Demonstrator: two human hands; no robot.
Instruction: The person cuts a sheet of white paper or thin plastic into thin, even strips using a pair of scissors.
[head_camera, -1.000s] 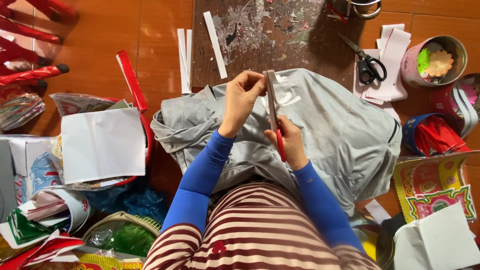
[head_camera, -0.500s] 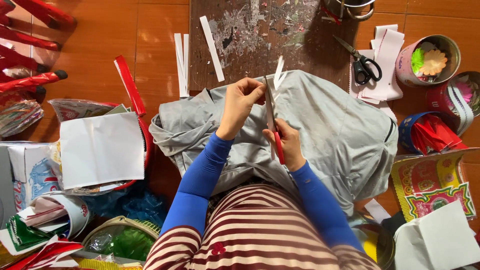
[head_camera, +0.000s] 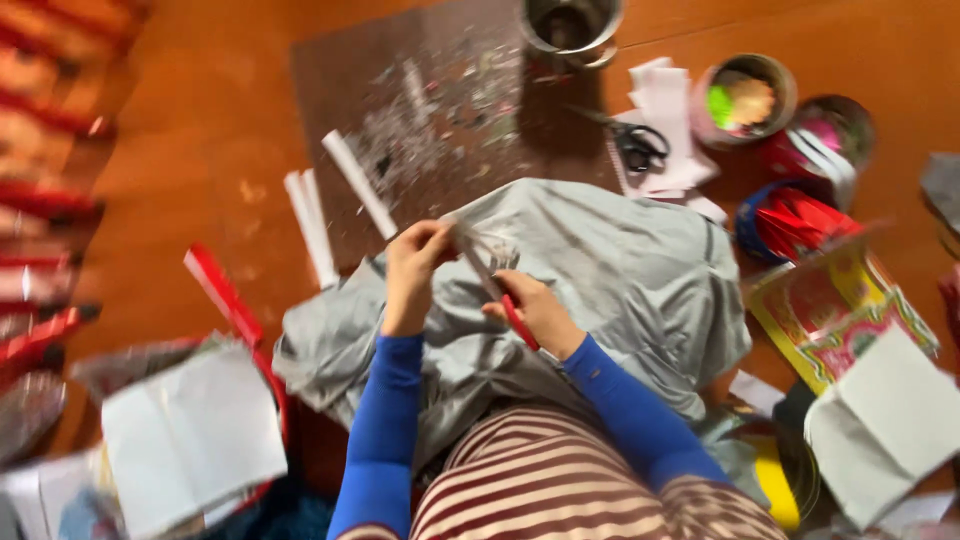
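Observation:
The picture is blurred by head motion. My left hand (head_camera: 415, 272) pinches the upper end of a thin white paper strip (head_camera: 470, 238) above a grey cloth (head_camera: 620, 270) spread over my lap. My right hand (head_camera: 538, 312) is shut on a red-handled cutting tool (head_camera: 520, 322), its blade slanting up towards the strip and my left fingers. The two hands are close together, a few centimetres apart. Blue sleeves cover both forearms. Whether the blade touches the strip is hard to tell.
Black scissors (head_camera: 640, 148) lie on white paper pieces at the far right. A metal can (head_camera: 570, 25), a tin of coloured scraps (head_camera: 745, 100), loose white strips (head_camera: 355, 185), a red strip (head_camera: 222, 295), folded white paper (head_camera: 190, 435) and a printed sheet (head_camera: 840, 310) surround me on the wooden floor.
My head has turned, so the view has swung and blurred. The cutting tool has tilted from nearly upright to slanted. Both hands stay together over the grey cloth.

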